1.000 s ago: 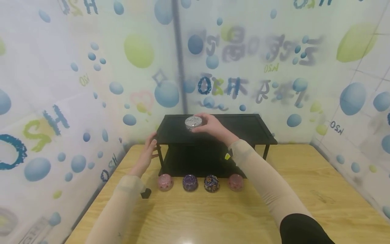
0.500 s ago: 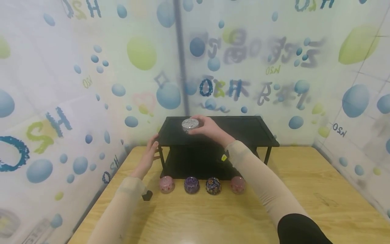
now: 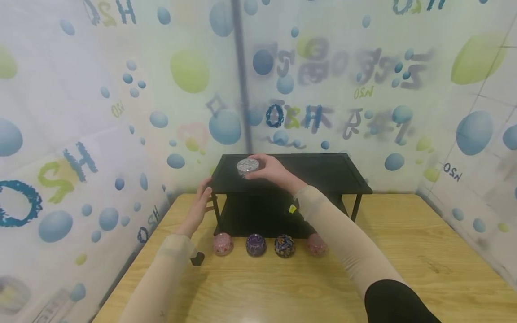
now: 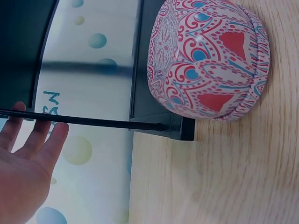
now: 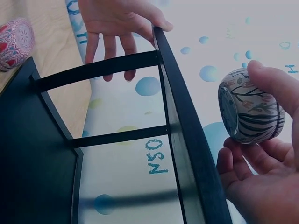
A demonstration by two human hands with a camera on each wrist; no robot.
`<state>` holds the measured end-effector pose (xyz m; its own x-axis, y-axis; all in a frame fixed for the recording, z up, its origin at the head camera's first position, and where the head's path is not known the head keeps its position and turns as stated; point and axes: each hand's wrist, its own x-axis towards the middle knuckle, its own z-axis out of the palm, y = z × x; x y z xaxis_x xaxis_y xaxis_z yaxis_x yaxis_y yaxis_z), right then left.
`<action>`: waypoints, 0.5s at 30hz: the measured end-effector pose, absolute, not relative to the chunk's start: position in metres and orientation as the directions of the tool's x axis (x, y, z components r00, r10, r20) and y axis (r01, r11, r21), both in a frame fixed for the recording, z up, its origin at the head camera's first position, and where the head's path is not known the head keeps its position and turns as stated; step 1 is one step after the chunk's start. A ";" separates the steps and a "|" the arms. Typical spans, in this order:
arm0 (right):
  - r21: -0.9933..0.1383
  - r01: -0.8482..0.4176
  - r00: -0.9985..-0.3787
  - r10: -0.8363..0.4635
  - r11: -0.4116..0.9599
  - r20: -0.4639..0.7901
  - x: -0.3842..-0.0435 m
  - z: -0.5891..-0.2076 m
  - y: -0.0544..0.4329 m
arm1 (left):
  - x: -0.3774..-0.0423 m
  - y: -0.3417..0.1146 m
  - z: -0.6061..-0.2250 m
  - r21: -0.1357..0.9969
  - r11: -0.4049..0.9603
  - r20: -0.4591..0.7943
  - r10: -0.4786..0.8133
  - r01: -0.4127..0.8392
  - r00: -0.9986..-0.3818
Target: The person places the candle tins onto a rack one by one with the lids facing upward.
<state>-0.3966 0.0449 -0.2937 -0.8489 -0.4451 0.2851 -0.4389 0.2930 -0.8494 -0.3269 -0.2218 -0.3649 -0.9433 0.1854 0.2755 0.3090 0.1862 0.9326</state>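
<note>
Over the left part of the black two-tier rack's (image 3: 291, 172) top shelf, my right hand (image 3: 271, 170) holds a small round tin (image 3: 247, 167), thumb on one side and fingers on the other. The right wrist view shows flowers and dark leaves on the side of the tin (image 5: 254, 105), apart from the shelf edge. At the rack's left front corner is my left hand (image 3: 199, 208). In the left wrist view its fairly straight fingers (image 4: 49, 144) lie against the thin black post (image 4: 103, 122). In the right wrist view its thumb touches the top corner.
Several similar tins stand in a row before the rack: a pink one (image 3: 223, 244) at left, a purple one (image 3: 256, 245), a dark multicoloured one (image 3: 284, 246) and another pink one (image 3: 317, 245) near my right sleeve. The wooden table (image 3: 258, 287) meets patterned curtain-like walls (image 3: 190, 121).
My right hand has moved a little left with the tin over the top shelf. The left hand keeps its place at the rack's corner. The whole head view has shifted slightly.
</note>
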 end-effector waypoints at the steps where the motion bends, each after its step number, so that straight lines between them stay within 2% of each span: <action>1: -0.848 -0.440 -0.849 -0.445 0.296 0.285 -0.397 -0.293 0.044 | -0.328 -0.222 -0.365 0.934 0.181 0.275 0.185 0.308 -0.943; 7: -0.836 -0.453 -0.845 -0.447 0.309 0.293 -0.397 -0.293 0.039 | -0.336 -0.225 -0.371 0.936 0.171 0.277 0.181 0.308 -0.944; 15: -0.841 -0.449 -0.846 -0.449 0.302 0.290 -0.396 -0.290 0.027 | -0.331 -0.224 -0.368 0.937 0.187 0.264 0.180 0.297 -0.948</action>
